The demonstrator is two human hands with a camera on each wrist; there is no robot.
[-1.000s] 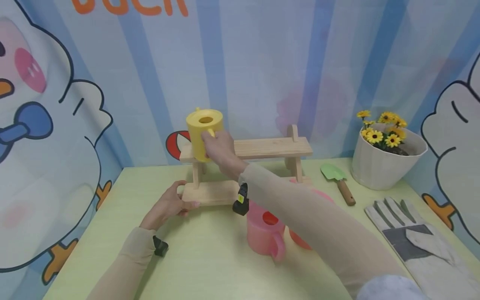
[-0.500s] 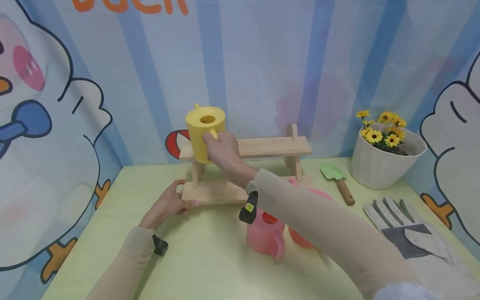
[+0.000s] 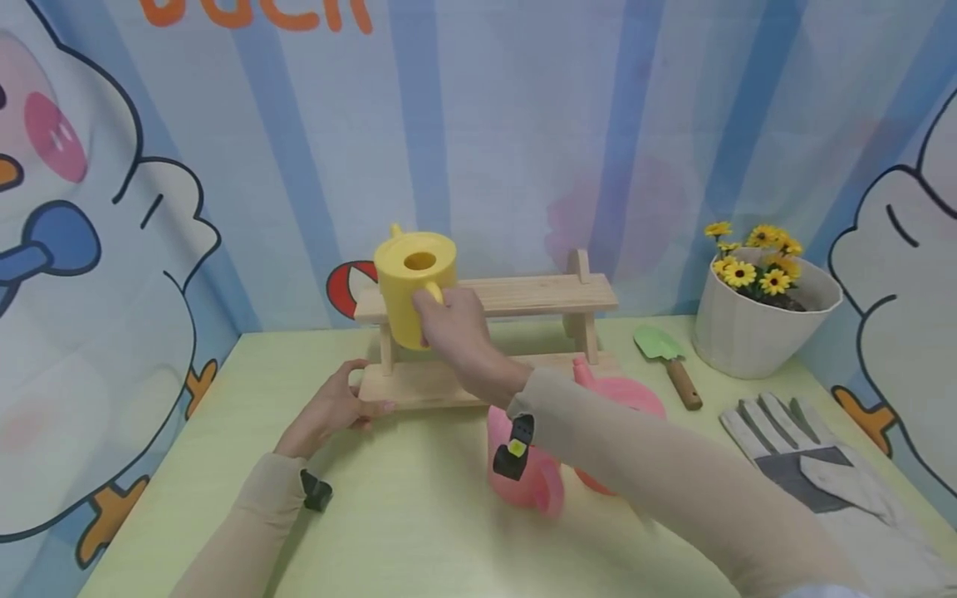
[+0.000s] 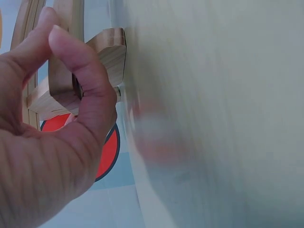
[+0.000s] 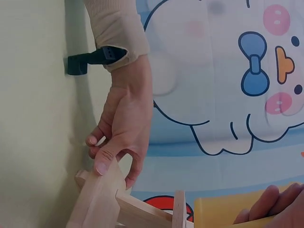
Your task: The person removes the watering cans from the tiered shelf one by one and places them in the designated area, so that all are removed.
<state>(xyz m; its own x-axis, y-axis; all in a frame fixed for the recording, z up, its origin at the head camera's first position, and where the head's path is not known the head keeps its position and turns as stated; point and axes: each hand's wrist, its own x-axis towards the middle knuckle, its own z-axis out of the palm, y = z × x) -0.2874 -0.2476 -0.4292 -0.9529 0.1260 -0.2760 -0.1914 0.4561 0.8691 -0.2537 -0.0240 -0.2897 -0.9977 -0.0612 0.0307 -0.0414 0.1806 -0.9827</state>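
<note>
By its handle, my right hand (image 3: 465, 336) holds a yellow watering can (image 3: 404, 303) upright. The can is in front of the upper board's left part, its base over the lower step in the head view. A two-tier wooden plant stand (image 3: 538, 295) stands against the backdrop. At its lower left end, my left hand (image 3: 335, 407) grips the edge of the lower board (image 3: 419, 384), thumb on top. In the left wrist view the thumb and fingers curl round that wooden end (image 4: 64, 90). A pink watering can (image 3: 516, 486) stands in front, partly covered by the right wrist.
Another pink can with a spout (image 3: 624, 392) is partly hidden behind the right sleeve. To the right are a green trowel (image 3: 669, 357) with a brown handle, a white pot (image 3: 748, 332) of yellow flowers and grey-white work gloves (image 3: 822, 473). A printed cloth backdrop (image 3: 501, 124) hangs behind the table.
My right hand has brought the yellow watering can down and slightly right, toward me. My left hand stays on the stand's lower board.
</note>
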